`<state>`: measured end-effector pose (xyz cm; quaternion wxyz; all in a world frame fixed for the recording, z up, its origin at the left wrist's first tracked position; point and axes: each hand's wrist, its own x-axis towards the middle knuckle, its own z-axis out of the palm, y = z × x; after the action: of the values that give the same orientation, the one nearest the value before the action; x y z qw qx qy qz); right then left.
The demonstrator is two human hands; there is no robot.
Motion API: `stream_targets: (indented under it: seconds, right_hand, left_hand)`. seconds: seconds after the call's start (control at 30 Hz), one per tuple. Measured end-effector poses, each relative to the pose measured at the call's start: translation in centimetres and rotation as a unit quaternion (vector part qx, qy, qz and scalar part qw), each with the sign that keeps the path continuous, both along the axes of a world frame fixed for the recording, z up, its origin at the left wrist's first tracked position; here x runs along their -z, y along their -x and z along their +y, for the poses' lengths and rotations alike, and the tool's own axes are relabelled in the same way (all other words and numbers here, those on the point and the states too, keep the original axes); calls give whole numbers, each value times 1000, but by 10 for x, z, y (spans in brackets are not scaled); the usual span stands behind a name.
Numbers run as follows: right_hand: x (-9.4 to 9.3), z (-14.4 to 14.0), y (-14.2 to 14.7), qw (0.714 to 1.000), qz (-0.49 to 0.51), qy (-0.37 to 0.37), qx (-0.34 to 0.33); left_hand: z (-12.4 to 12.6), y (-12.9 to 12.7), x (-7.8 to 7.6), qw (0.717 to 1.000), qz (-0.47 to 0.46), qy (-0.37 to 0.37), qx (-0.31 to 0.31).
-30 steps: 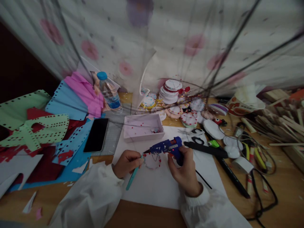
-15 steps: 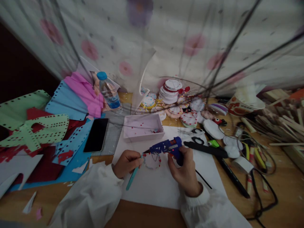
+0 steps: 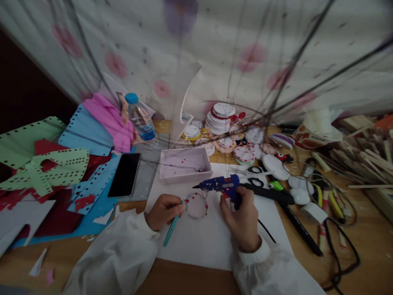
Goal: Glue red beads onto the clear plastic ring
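While the left hand point(image 3: 163, 209) pinches a teal stick point(image 3: 172, 228) between closed fingers, its tip rests at the nine o'clock edge of a small white disc point(image 3: 195, 205) rimmed with red dots, which lies flat on a white paper sheet point(image 3: 199, 241). At three o'clock from the disc, the right hand point(image 3: 241, 217) is wrapped tight around the grip of a blue hot glue gun point(image 3: 221, 185); the nozzle points toward nine o'clock and hangs above the disc's far edge, clear of it. A black cord point(image 3: 266, 231) trails from the gun toward five o'clock. At twelve o'clock from the disc sits a shallow pink tray point(image 3: 184, 172) speckled with red bits. Beyond it, at one o'clock, stand stacked decorated discs point(image 3: 220, 116). At ten o'clock lie a black phone point(image 3: 125, 174) and, farther off, a water bottle point(image 3: 140, 119) with a blue cap. Punched coloured sheets point(image 3: 52, 164) spread at nine o'clock. At three o'clock black tools and cables point(image 3: 334, 213) tangle on the wooden table point(image 3: 368, 237).
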<state>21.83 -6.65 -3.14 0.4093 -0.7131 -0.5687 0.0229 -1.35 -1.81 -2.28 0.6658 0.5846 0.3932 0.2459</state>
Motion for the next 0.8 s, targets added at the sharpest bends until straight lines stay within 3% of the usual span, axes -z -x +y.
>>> stream_targets:
  seconds: [0.1,0.23,0.4,0.5,0.6,0.7,0.8]
  right_hand:
    - [-2,5,-6,998,2,60,23]
    - [3,12,-11,997,-31,71,-26]
    - [-2,11,-4,996,-32,-20,-79]
    - [-13,0,10,984,17,-90,-153]
    - [-18,-13,27,963,-18,-123,-240]
    - [-14,-22,41,937,-90,-135,-310]
    - [-11,-25,45,926,-104,-154,-328]
  left_hand:
    - [0,-1,-2,1000,-1,-2,-1]
    - [0,-1,-3,1000,2,2,-10]
    - [-1,-2,-6,999,-4,15,-41]
    - [-6,-9,-12,993,-23,21,-118]
    - [-15,-17,-20,983,-30,22,-181]
    - [-25,-24,-22,985,-25,37,-167]
    - [-31,-28,-19,990,-19,46,-132]
